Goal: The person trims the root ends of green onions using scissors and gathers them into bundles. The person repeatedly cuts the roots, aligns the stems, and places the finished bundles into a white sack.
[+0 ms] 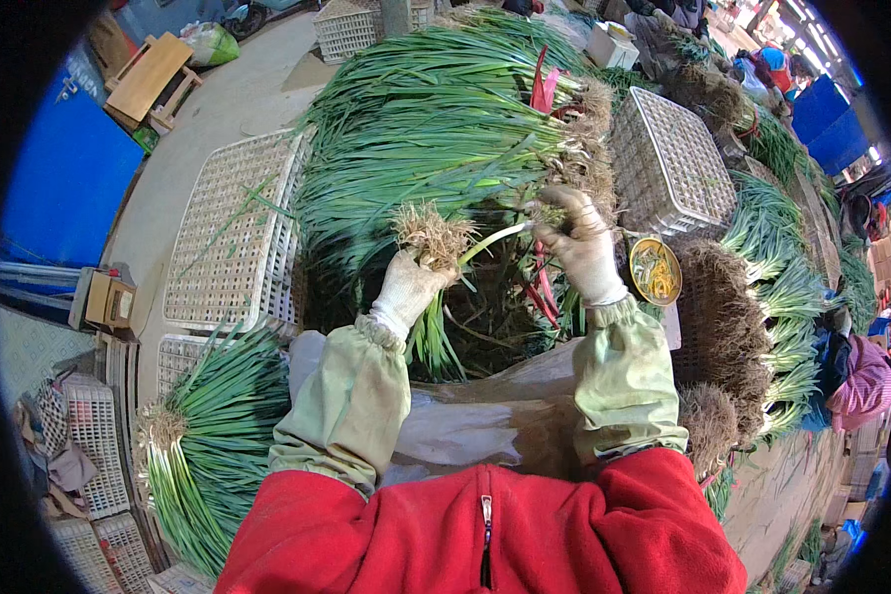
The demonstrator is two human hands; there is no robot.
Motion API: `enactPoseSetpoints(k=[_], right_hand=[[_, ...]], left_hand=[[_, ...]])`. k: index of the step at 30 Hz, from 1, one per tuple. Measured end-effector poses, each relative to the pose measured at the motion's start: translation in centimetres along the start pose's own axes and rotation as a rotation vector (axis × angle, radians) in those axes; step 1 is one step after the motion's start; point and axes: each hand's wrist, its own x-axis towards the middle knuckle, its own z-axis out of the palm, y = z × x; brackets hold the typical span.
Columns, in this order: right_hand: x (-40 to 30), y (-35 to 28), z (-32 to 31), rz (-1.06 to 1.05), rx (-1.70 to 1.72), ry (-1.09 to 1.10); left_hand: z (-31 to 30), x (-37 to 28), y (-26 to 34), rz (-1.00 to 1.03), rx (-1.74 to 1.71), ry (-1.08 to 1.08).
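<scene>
My left hand [417, 286], in a soiled whitish glove, is closed around a bunch of leafy green alliums [434, 234], roots up and green leaves hanging below the fist. My right hand [578, 241], gloved too, is raised to the right with its fingers curled near the white tip of a single stalk [496, 241] that sticks out from the bunch; whether the fingers touch it I cannot tell. Beyond both hands lies a large heap of the same plants [431, 126], roots to the right, with a red ribbon [542, 85] on it.
An upturned plastic crate [230, 230] stands at left, another [679, 148] at right. Beside my right hand is a round dish of rubber bands [655, 272]. Rooted bundles [779, 319] line the right side; a fanned bunch [223, 438] lies at lower left. People work at upper right.
</scene>
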Motion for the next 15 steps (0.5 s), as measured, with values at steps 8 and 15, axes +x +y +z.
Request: enactPoseSetpoints(k=[8,15], right_hand=[[0.7,2.2,-1.3,0.327,0.242,0.257],[0.2,0.0,0.6,0.392,0.134,-0.326]], left_hand=[[-0.4,-0.5,0.6,-0.07,-0.196,-0.078],[0.2,-0.2,-0.1,0.139,-0.002,-0.201]])
